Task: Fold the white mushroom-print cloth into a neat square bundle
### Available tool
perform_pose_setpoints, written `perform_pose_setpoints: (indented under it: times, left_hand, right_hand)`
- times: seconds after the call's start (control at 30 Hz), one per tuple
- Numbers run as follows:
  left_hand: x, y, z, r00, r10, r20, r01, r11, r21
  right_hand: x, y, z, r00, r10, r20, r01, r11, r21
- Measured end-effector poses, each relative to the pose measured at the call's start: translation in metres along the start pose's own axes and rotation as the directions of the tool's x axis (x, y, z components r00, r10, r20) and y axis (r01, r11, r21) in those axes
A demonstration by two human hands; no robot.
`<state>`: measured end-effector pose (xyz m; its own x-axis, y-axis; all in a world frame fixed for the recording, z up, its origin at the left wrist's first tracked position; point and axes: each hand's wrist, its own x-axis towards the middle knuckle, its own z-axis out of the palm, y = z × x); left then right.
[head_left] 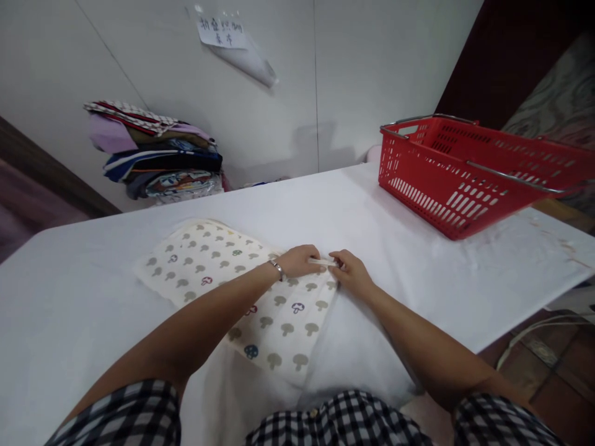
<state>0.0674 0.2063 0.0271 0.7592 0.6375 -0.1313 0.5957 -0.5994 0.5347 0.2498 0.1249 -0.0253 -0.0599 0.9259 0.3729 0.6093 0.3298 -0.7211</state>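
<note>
A cream cloth (283, 310) printed with grey and coloured mushrooms lies folded lengthwise across the white table, its near right part by my body. My left hand (299, 261), with a metal band at the wrist, is closed on the cloth's far right edge. Close beside it my right hand (352, 271) pinches the same edge at the corner, thumb and fingers together. Between the two hands a short stretch of the folded edge is raised off the table. My forearm covers part of the cloth's middle.
A red plastic basket (427, 176) with metal handles stands at the table's right rear. Behind the left rear edge is a stack of folded clothes (158, 152). A paper sign (222, 32) hangs on the wall. The white tabletop (395, 248) has wrinkles in its cover.
</note>
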Motion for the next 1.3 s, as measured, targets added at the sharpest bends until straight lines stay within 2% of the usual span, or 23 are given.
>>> perform_pose_setpoints:
  times: [0.1, 0.2, 0.33, 0.5, 0.7, 0.8, 0.9, 1.03, 1.17, 1.3]
  left_hand:
    - [0.002, 0.001, 0.004, 0.997, 0.077, 0.006, -0.077, 0.997, 0.021]
    - [0.005, 0.005, 0.006, 0.997, 0.075, 0.027, -0.076, 0.997, 0.03]
    - [0.008, 0.009, 0.008, 0.998, 0.054, 0.038, -0.054, 0.999, -0.002]
    - [0.01, 0.011, 0.009, 0.997, 0.061, 0.053, -0.06, 0.998, -0.03]
    - [0.011, 0.013, 0.009, 0.995, 0.058, 0.086, -0.052, 0.996, -0.075]
    - [0.013, 0.012, 0.009, 0.994, 0.056, 0.09, -0.049, 0.996, -0.08]
    - [0.014, 0.011, 0.011, 0.993, 0.101, 0.068, -0.098, 0.994, -0.047]
    - [0.014, 0.013, 0.012, 0.983, 0.159, 0.095, -0.162, 0.987, 0.024]
    - [0.015, 0.015, 0.011, 0.974, 0.18, 0.137, -0.191, 0.979, 0.077]
    - [0.017, 0.007, 0.008, 0.985, 0.108, 0.131, -0.122, 0.987, 0.107]
  right_hand:
    - [0.002, 0.006, 0.002, 0.995, 0.085, 0.043, -0.091, 0.979, 0.184]
    - [0.003, 0.014, 0.001, 0.977, 0.189, 0.095, -0.21, 0.922, 0.325]
    - [0.004, 0.022, -0.007, 0.954, 0.281, 0.104, -0.299, 0.905, 0.303]
    - [0.003, 0.018, -0.011, 0.938, 0.309, 0.156, -0.344, 0.88, 0.326]
    - [0.005, 0.008, -0.009, 0.921, 0.334, 0.199, -0.388, 0.746, 0.542]
    - [0.007, 0.006, -0.01, 0.919, 0.341, 0.199, -0.39, 0.705, 0.593]
    - [0.008, 0.005, -0.011, 0.905, 0.355, 0.233, -0.421, 0.677, 0.603]
    - [0.005, 0.003, -0.009, 0.89, 0.384, 0.244, -0.452, 0.69, 0.565]
    - [0.002, 0.003, -0.007, 0.906, 0.367, 0.211, -0.42, 0.717, 0.556]
    - [0.002, 0.005, -0.006, 0.912, 0.346, 0.221, -0.41, 0.743, 0.529]
